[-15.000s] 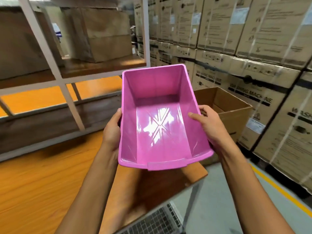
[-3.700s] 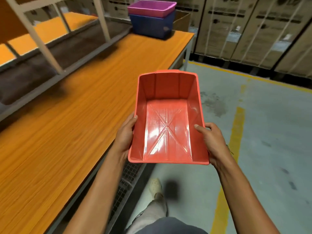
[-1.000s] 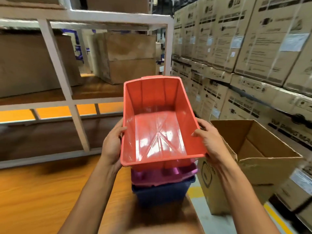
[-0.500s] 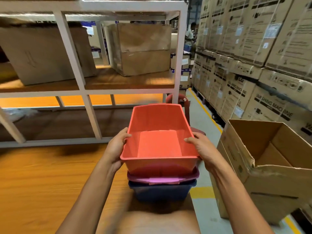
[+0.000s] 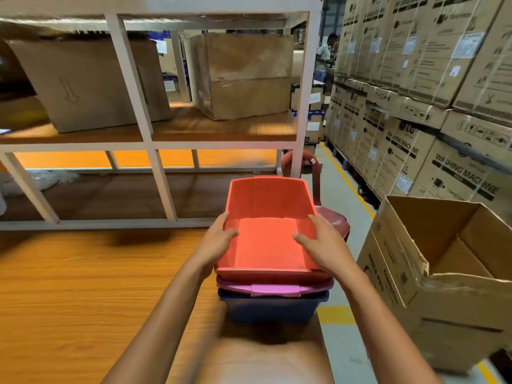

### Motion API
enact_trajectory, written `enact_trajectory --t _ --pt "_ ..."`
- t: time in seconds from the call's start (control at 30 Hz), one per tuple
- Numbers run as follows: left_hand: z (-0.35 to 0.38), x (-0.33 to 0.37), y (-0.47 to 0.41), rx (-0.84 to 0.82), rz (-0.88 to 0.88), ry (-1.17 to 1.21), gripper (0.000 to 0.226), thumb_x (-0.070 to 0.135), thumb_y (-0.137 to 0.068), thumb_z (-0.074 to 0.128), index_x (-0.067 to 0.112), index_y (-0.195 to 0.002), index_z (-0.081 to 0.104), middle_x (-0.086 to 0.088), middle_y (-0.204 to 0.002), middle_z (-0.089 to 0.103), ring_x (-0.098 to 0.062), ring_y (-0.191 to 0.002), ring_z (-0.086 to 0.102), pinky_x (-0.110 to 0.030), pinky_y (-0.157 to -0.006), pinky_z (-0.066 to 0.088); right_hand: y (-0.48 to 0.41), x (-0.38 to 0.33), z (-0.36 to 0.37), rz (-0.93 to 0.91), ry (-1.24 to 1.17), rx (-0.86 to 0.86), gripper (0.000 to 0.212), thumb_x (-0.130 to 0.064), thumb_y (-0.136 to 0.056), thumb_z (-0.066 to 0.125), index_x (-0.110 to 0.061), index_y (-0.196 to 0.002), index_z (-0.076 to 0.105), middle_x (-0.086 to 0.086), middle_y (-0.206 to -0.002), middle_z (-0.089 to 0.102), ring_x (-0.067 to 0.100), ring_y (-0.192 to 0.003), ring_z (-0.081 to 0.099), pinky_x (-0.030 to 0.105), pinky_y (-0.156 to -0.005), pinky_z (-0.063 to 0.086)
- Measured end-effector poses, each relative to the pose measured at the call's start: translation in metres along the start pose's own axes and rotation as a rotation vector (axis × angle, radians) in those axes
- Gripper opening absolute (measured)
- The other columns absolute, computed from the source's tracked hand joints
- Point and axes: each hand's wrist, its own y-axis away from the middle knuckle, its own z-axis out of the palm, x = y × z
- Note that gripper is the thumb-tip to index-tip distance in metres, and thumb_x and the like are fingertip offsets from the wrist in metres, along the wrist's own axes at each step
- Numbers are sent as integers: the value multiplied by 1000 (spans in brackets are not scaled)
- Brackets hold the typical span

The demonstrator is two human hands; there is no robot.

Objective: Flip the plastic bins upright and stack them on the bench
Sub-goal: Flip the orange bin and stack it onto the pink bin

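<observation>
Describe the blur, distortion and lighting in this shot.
Head view: wide-angle bending bows the shelf frame and carton stacks; motion blur smears the bench foreground; the red bin is fairly sharp, evenly lit, without glare.

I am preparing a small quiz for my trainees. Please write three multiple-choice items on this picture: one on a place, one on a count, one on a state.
1. Where does the stack of bins stand?
A. at the bench end beside the aisle
B. on the floor
C. inside the open cardboard box

2. How many bins are in the stack?
A. two
B. three
C. five

3. How does the top bin sit?
A. upside down
B. on its side
C. upright, open side up

Answers:
1 A, the blue bin rests on the bench near its end beside the aisle.
2 B, red bin, pink bin and blue bin are nested.
3 C, the red bin's inside floor shows between the left hand and the right hand, both with a grip on its rim.
</observation>
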Motion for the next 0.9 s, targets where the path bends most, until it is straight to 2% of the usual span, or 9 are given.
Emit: enact_trajectory --t 0.17,0.27,0.3,0.37,0.43,0.53,0.67,0.73,0.9 --pt "4 -6 -4 30 1 -8 57 15 -101 47 26 -154 30 7 -117 60 -19 -103 66 -44 -96 54 0 3 3 -13 78 -2 67 -43 -94 57 -18 -151 33 2 -161 31 26 -143 38 45 -110 37" --pt "3 -6 -5 37 53 -193 57 21 -101 49 24 -155 29 -2 -140 54 -21 -118 59 -44 -105 47 -1 7 6 -23 112 -21 68 -46 -93 57 -21 -152 32 3 -164 25 27 -145 35 47 -112 35" --pt "4 -7 -6 46 97 -341 58 23 -101 49 22 -155 27 -6 -152 45 -24 -130 51 -42 -111 41 -2 9 7 -33 120 -19 68 -47 -93 57 -22 -151 33 2 -164 25 28 -144 36 49 -112 37" --pt "5 -8 -8 59 177 -617 65 29 -102 50 17 -158 20 -8 -166 20 -25 -151 25 -40 -119 25 -2 11 11 -60 152 2 66 -49 -91 57 -24 -149 36 1 -163 25 31 -142 37 52 -109 41" --pt "7 -10 -10 46 202 -727 69 35 -102 50 15 -159 15 -7 -168 11 -23 -155 9 -39 -122 19 -2 12 15 -72 205 14 65 -49 -91 56 -24 -148 36 2 -164 22 32 -143 34 53 -107 42" --pt "9 -12 -11 36 213 -791 69 40 -102 49 13 -157 19 -7 -167 13 -22 -155 6 -39 -122 18 -3 14 19 -87 260 14 64 -51 -91 55 -27 -148 37 2 -164 21 33 -146 28 56 -108 42" --pt "9 -13 -8 59 237 -810 69 42 -103 46 12 -158 18 -8 -167 15 -22 -155 6 -40 -122 17 -3 16 20 -75 262 8 62 -49 -93 55 -27 -148 38 0 -166 16 34 -153 13 59 -112 33" --pt "9 -13 -6 74 249 -810 68 43 -103 45 13 -158 17 -6 -167 15 -21 -155 5 -43 -123 16 -1 15 20 -101 251 36 60 -48 -93 56 -26 -147 41 1 -166 18 32 -153 11 58 -112 33" --pt "11 -16 8 145 357 -765 65 39 -103 45 12 -158 21 -7 -167 16 -21 -155 2 -45 -125 13 14 5 21 -183 135 102 55 -46 -93 57 -24 -143 47 8 -166 19 24 -155 10 47 -119 25"
